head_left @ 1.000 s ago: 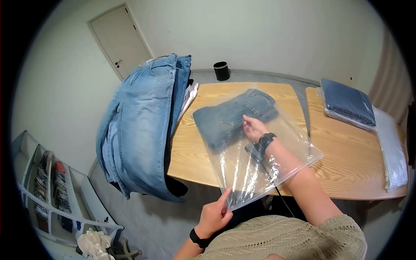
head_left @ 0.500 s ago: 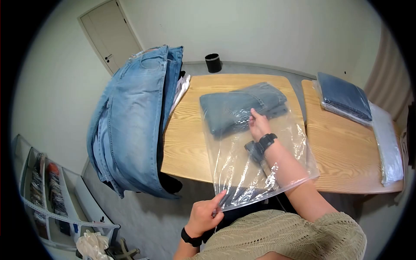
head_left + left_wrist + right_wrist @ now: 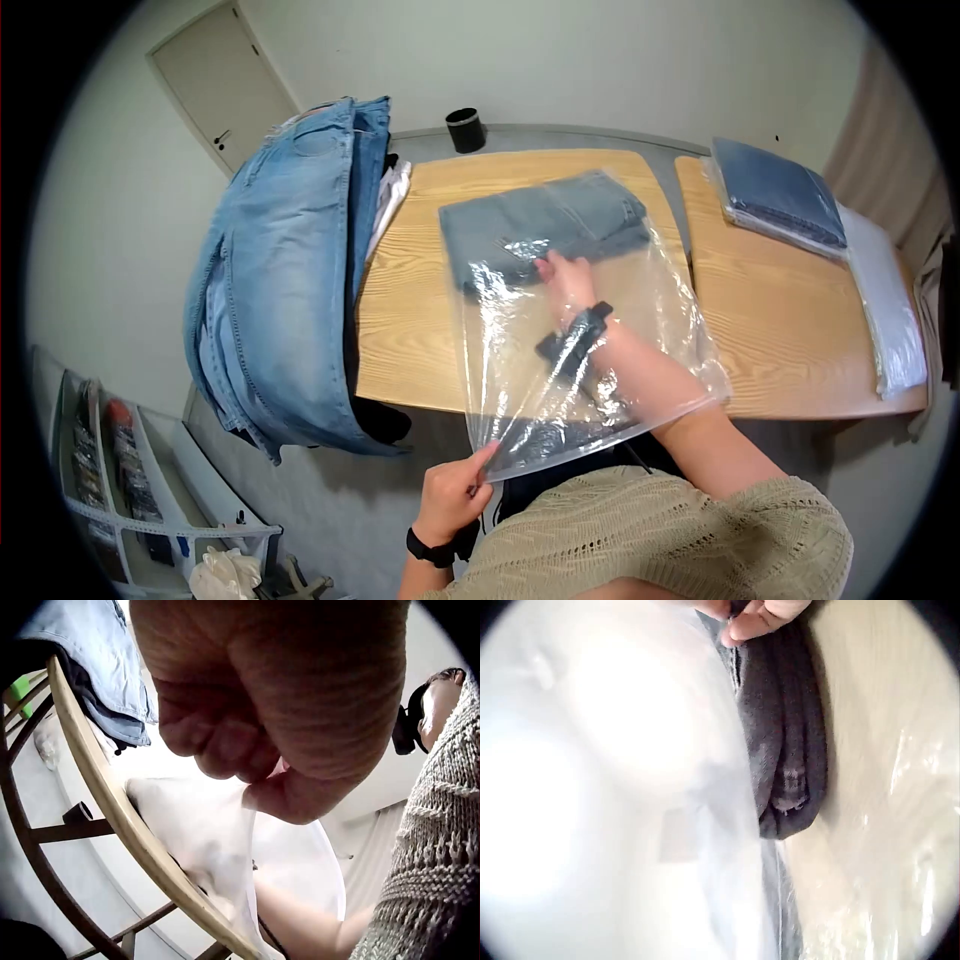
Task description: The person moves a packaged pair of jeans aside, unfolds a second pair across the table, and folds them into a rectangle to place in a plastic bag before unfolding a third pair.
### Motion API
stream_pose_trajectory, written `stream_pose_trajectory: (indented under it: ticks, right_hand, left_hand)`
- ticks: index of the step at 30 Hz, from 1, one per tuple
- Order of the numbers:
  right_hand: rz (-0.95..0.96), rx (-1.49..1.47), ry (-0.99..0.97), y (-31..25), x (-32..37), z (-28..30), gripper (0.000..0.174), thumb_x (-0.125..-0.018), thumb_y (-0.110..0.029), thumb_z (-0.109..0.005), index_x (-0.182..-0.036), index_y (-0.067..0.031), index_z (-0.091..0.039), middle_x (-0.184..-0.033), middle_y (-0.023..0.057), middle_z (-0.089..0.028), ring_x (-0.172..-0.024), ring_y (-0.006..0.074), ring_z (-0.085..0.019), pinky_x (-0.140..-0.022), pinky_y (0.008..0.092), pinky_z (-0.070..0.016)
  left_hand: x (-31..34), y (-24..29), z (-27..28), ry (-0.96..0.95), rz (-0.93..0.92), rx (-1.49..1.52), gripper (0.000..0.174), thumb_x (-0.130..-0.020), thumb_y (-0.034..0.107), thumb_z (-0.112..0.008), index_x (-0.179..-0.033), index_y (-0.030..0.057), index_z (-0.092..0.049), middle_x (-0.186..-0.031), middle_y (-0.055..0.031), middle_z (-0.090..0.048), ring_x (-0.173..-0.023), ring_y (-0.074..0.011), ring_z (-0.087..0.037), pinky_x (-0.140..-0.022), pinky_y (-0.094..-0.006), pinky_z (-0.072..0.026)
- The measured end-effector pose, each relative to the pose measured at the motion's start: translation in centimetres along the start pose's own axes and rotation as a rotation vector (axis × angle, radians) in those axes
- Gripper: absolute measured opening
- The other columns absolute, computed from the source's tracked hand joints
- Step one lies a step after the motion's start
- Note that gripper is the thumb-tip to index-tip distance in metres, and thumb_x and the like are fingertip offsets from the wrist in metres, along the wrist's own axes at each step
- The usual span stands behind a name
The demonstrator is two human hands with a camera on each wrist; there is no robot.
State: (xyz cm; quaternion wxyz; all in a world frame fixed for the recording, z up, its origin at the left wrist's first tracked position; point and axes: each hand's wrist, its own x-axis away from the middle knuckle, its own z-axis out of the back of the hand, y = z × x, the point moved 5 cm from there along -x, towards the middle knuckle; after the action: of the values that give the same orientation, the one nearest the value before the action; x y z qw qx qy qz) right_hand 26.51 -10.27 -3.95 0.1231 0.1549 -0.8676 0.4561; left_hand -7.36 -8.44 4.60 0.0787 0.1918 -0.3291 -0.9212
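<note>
Olive knit top [image 3: 650, 540]: right at the near edge, the wearer leaning in over the work.
Left hand [image 3: 453, 497]: gripping, yes, thumb and fingers pinching the near left corner of the bag's open end, black band at the wrist.
Clear plastic bag [image 3: 525, 375]: spread over the table and past its near edge, bright glints all along its creases.
Right hand [image 3: 568, 282]: in through the open end, forearm and all, and look, thumb and finger pinch the near edge of the folded denim.
Folded jeans [image 3: 540, 220]: inside the bag, at its far end, lying flat above the wood.
Light wooden table [image 3: 400, 310]: underneath it all, grain showing at the left.
Big denim pile [image 3: 290, 240]: draped over the left side, legs hanging well below the tabletop.
Second table [image 3: 750, 330]: over to the right, carrying wrapped jeans [image 3: 780, 192] and, just beside them, flat clear plastic [image 3: 885, 300].
Black bin [image 3: 465, 131]: out on the floor by the far wall.
Pale door [image 3: 212, 82]: far left, dark handle showing.
</note>
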Motion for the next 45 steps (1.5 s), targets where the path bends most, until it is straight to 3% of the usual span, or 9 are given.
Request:
stream_pose_trajectory:
  ticks: [2, 6, 10, 12, 16, 19, 38, 42, 45]
  right_hand:
    - [0.513, 0.829, -0.527, -1.3, 4.6, 0.4, 0.024, -0.091, -0.017, -0.059, -0.097, 0.0026, -0.048, -0.086, 0.0086, -0.053, -0.068, 0.0168, -0.056, -0.064, 0.0319, -0.0504]
    - [-0.136, 0.741, -1.132, -4.9, 16.7, 5.7, 0.037, -0.09, -0.017, -0.058, -0.12, 0.0044, -0.052, -0.107, 0.0159, -0.062, -0.105, 0.0215, -0.058, -0.094, 0.0319, -0.0434]
    - [-0.242, 0.94, -1.662, -13.8, 20.9, 10.2, 0.036, -0.088, -0.014, -0.061, -0.12, 0.0028, -0.057, -0.115, 0.0167, -0.062, -0.113, 0.023, -0.055, -0.098, 0.0313, -0.0417]
    - [-0.379, 0.774, -1.298, -18.5, 19.7, 12.3, 0.025, -0.088, -0.01, -0.06, -0.109, 0.0025, -0.063, -0.108, 0.0138, -0.064, -0.106, 0.0195, -0.058, -0.091, 0.0291, -0.0448]
    - [0.388, 0.838, -0.199, -22.2, 12.2, 19.3, 0.014, -0.088, -0.011, -0.059, -0.094, 0.0014, -0.06, -0.087, 0.0072, -0.062, -0.077, 0.0104, -0.056, -0.072, 0.0225, -0.0449]
    - [0.336, 0.971, -0.03, -21.4, 9.7, 22.7, 0.022, -0.087, -0.015, -0.061, -0.101, 0.0012, -0.057, -0.085, 0.0058, -0.063, -0.073, 0.0094, -0.055, -0.067, 0.0217, -0.0436]
    - [0.026, 0.686, -0.505, -24.4, 15.8, 25.7, 0.015, -0.088, -0.016, -0.061, -0.078, -0.0058, -0.057, -0.07, -0.0018, -0.054, -0.063, 0.0051, -0.048, -0.058, 0.0209, -0.0365]
    - [0.139, -0.071, -0.966, -24.7, 17.9, 23.3, 0.015, -0.086, -0.017, -0.063, -0.085, -0.0022, -0.06, -0.072, 0.0034, -0.058, -0.066, 0.0147, -0.054, -0.059, 0.0273, -0.0427]
    - [0.153, 1.087, -0.511, -22.0, 14.1, 24.5, 0.055, -0.079, -0.009, -0.068, -0.128, -0.0006, -0.045, -0.121, 0.0176, -0.055, -0.107, 0.0292, -0.056, -0.091, 0.0341, -0.0452]
  left_hand:
    - [0.1, -0.4, -0.1, 0.008, 0.032, 0.009, 0.057, -0.063, 0.0, -0.061, -0.119, 0.0093, -0.061, -0.056, -0.0067, -0.051, -0.047, -0.0212, -0.052, -0.049, -0.0318, -0.0435]
    - [0.3, -0.9, -0.3, 0.017, 0.021, -0.02, 0.055, -0.064, 0.001, -0.062, -0.119, 0.0071, -0.06, -0.054, -0.0068, -0.047, -0.047, -0.022, -0.051, -0.048, -0.0312, -0.0425]
    - [0.5, -1.9, 0.1, -0.055, 0.134, 0.255, 0.077, -0.065, 0.016, -0.077, -0.133, 0.0016, -0.044, -0.057, -0.0035, -0.048, -0.049, -0.0134, -0.048, -0.049, -0.025, -0.0406]
    - [0.7, -3.5, -0.2, 0.062, 0.252, 0.516, 0.085, -0.071, 0.019, -0.076, -0.14, 0.0002, -0.031, -0.067, -0.0012, -0.052, -0.057, -0.0076, -0.047, -0.052, -0.0206, -0.0397]
    - [-0.2, -5.9, -0.9, 0.16, 0.355, 0.658, 0.036, -0.096, 0.017, -0.044, -0.127, -0.0014, -0.045, -0.076, -0.0017, -0.053, -0.062, -0.0054, -0.043, -0.057, -0.019, -0.0363]
    - [-1.6, -5.5, -1.5, 0.039, 0.456, 0.723, 0.026, -0.097, 0.02, -0.045, -0.089, -0.0013, -0.057, -0.07, 0.0004, -0.05, -0.061, -0.0052, -0.042, -0.056, -0.0197, -0.0344]
    - [1.6, 0.2, 2.7, 0.06, 0.507, 0.724, 0.027, -0.084, 0.018, -0.057, -0.062, 0.0029, -0.053, -0.058, 0.0003, -0.052, -0.054, -0.006, -0.044, -0.051, -0.0214, -0.0323]
    - [2.6, -2.0, 2.1, -0.033, -0.062, 1.483, 0.012, -0.077, 0.008, -0.057, -0.067, 0.0015, -0.053, -0.066, -0.0035, -0.055, -0.057, -0.0133, -0.049, -0.055, -0.0262, -0.0389]
    - [1.7, -6.8, 1.1, 0.088, 0.292, 0.526, 0.042, -0.073, 0.004, -0.062, -0.113, 0.0011, -0.048, -0.116, -0.0104, -0.051, -0.099, -0.0204, -0.052, -0.082, -0.03, -0.0422]
